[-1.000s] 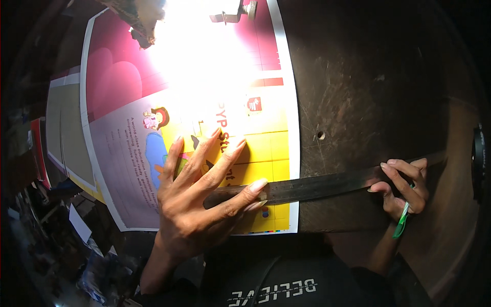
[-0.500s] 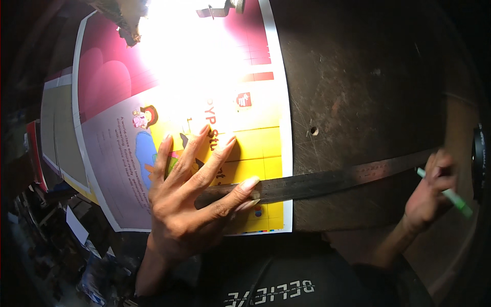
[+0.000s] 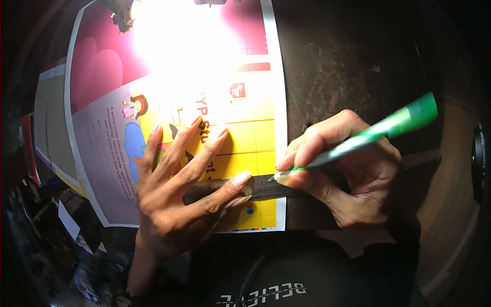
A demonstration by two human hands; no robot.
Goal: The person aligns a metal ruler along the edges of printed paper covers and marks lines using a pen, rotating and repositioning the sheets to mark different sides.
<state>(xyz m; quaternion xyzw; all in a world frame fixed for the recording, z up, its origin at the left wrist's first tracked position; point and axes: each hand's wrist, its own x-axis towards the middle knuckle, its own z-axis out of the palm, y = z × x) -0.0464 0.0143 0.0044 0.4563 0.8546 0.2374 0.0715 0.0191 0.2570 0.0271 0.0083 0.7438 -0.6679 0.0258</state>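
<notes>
A large printed sheet [image 3: 255, 135] in pink, yellow and pale purple, with cartoon figures and white margins, lies on the dark table [image 3: 337, 66]. Across its near part runs a dark steel ruler [image 3: 267, 191]. My left hand [image 3: 174, 192] lies with fingers spread on the sheet, its thumb pressing on the ruler. A green pen [image 3: 376, 130] is pinched in my right hand [image 3: 348, 169], tip down at the ruler's far edge near the sheet's right margin. Most of the ruler's right end is hidden behind that hand.
Strong lamp glare [image 3: 184, 41] washes out the sheet's upper middle. More flat sheets [image 3: 48, 110] stick out at the left. Dim clutter with a white card [image 3: 70, 220] fills the lower left. A dark round object [image 3: 479, 163] sits at the far right edge.
My right hand has come in from the far right to the sheet's edge, bringing the green pen to the ruler. My left hand remains spread on the ruler; the view has shifted slightly.
</notes>
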